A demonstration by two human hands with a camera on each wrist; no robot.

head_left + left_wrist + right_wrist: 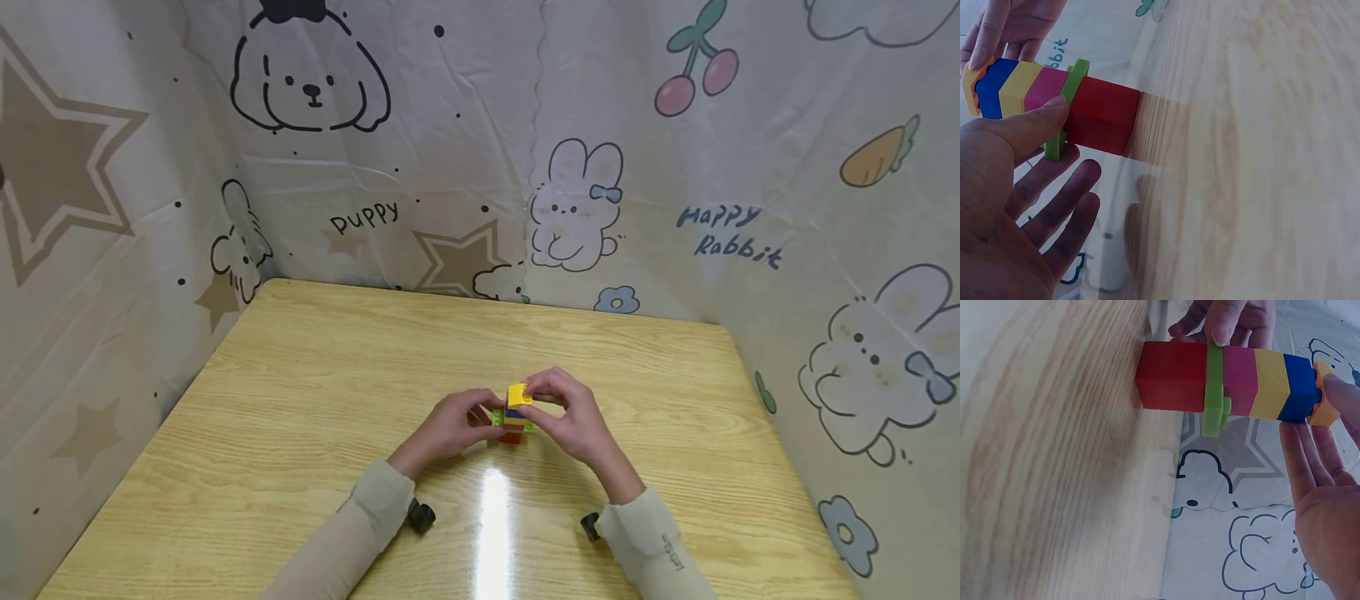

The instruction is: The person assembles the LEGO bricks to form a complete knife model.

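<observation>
A tower of toy building blocks stands upright on the wooden table, between the two hands. From the bottom up it has a red block (pixel 1104 115), a wider flat green plate (pixel 1212 394), a pink block (pixel 1239 381), a pale yellow block (pixel 1270 384) and a blue block (pixel 1297 387). On top is a yellow-orange block (pixel 517 395), slightly tilted, with blue studs visible beneath it. My left hand (pixel 453 423) steadies the tower, pinching it around the green plate. The thumb and fingers of my right hand (pixel 576 417) pinch the top block.
The wooden table (pixel 337 358) extends around the tower, with a glare strip in front. A printed cloth (pixel 450 125) with cartoon animals hangs behind the table and along both sides. Black wrist devices (pixel 422 517) sit at both cuffs.
</observation>
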